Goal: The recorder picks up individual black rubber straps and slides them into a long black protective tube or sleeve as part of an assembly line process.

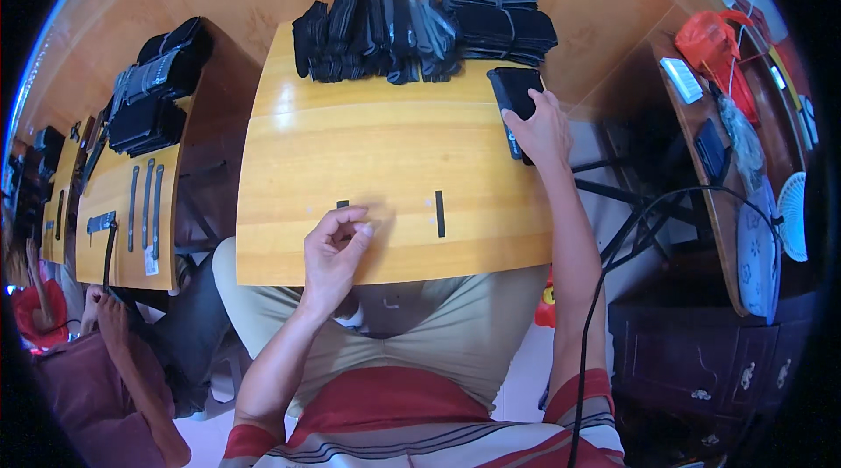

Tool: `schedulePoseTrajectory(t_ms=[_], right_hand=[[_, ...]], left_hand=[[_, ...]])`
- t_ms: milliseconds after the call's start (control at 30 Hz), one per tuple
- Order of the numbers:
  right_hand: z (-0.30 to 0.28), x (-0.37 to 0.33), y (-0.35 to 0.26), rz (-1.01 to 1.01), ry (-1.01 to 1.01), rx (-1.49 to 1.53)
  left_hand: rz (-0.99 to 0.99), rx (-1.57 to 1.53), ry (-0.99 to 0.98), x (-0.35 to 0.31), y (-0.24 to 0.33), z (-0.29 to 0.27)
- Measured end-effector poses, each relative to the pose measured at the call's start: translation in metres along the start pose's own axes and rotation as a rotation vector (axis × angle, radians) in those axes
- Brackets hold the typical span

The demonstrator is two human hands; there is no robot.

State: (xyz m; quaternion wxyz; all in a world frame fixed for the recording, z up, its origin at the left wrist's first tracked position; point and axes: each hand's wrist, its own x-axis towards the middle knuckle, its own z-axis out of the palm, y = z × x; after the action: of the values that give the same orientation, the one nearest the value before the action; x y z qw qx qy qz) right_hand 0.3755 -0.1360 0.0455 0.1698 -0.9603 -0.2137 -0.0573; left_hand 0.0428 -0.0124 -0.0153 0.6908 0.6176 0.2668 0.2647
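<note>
My right hand (541, 128) reaches to the far right edge of the yellow wooden table (289, 161) and rests its fingers on a flat black pouch (515, 91) lying there. My left hand (335, 247) hovers near the table's front edge with its fingers curled loosely, nothing visible in them. A short black strip (440, 213) lies upright on the tabletop to its right. A tiny black piece (342, 203) shows just above the left hand. Along the far edge stand rows of black and grey folded pieces (377, 30) and a tied black bundle (504, 21).
A second table (123, 240) at the left holds black stacks and long dark strips; another person's hand (109, 315) works at its near end. At the right stand a dark cabinet (701, 354), a shelf with a red bag (714, 43), a small fan and a black cable.
</note>
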Motion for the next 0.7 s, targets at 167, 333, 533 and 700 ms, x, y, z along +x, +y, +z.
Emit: schedulePoseTrajectory(t_ms=[167,333,533,700], right_hand=[[0.011,0.016,0.008,-0.002,0.016,-0.007],[0.012,0.019,-0.005,-0.022,0.019,-0.030],[0.020,0.020,0.011,-0.030,0.026,-0.001],[0.016,0.025,0.031,-0.087,0.158,0.412]], left_hand=[[0.094,0.063,-0.009,-0.001,0.006,0.005],[0.181,0.120,-0.010,-0.005,0.011,0.002],[0.192,0.124,-0.060,-0.011,0.015,0.013],[0.159,0.105,-0.127,-0.014,0.022,0.022]])
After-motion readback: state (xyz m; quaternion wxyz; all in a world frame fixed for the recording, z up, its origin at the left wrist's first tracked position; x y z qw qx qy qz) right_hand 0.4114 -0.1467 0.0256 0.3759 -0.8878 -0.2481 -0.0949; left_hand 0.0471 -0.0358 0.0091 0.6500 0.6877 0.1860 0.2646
